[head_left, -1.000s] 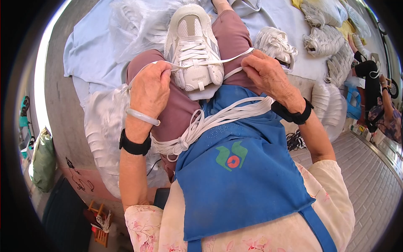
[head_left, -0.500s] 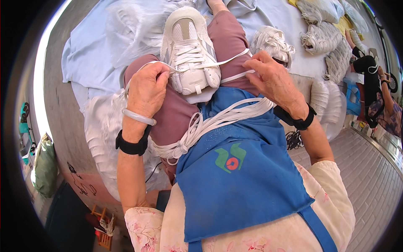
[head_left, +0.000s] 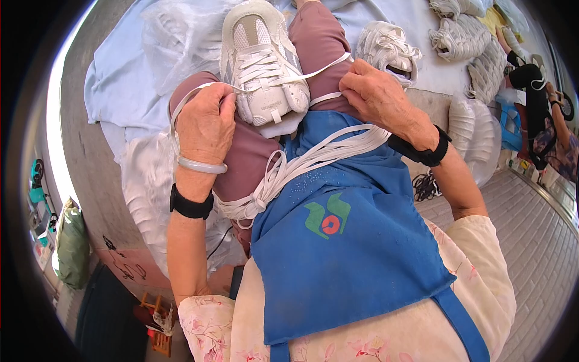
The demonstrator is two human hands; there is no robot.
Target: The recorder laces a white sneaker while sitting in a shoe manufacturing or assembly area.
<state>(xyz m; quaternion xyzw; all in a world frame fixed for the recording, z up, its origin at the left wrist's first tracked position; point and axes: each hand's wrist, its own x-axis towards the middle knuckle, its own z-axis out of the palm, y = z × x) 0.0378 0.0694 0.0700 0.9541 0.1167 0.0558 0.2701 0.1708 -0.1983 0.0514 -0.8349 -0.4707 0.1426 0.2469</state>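
Note:
A white sneaker with grey mesh panels rests between my knees, its toe pointing away from me. White lace crosses its eyelets, and one end runs out to each side. My left hand is closed on the shoelace at the shoe's left. On the right, my right hand pinches the other lace end, which stretches from the shoe to my fingers; the fingertips are partly hidden. A knotted bundle of white laces lies across my lap on the blue apron.
Another white laced shoe stands on the pale cloth beyond my right hand. Plastic-wrapped shoes are grouped at the far right, near another person. Clear plastic wrap lies at the left, and a green sack stands farther left.
My right hand's fingers have closed more tightly and moved slightly left and away from me. My left hand keeps its grip on the lace. The view has shifted slightly.

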